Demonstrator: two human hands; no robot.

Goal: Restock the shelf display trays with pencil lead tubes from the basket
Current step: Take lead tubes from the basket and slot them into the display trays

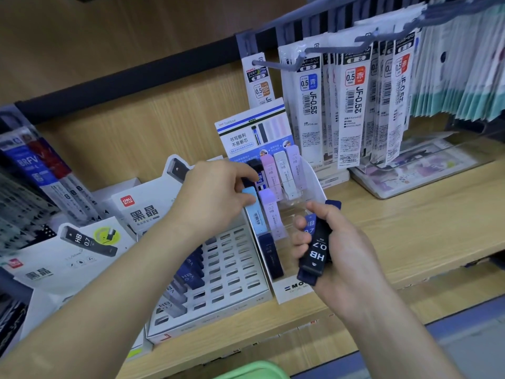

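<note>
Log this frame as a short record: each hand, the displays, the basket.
left hand: pinches the light blue tube in the tiered display
right hand: grips a bundle of dark tubes, top one marked HB 0.7
slotted tray: most slots vacant, blue tubes along its left
basket: only a green rim shows, bottom edge

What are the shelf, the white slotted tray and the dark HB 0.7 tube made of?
The shelf: pale wood-grain board, matt; probably laminate, real wood possible. The white slotted tray: likely printed cardboard, with thin folded edges and matt face. The dark tube in the right hand: seemingly hard plastic, smooth with a slight sheen and crisp white print.
</note>
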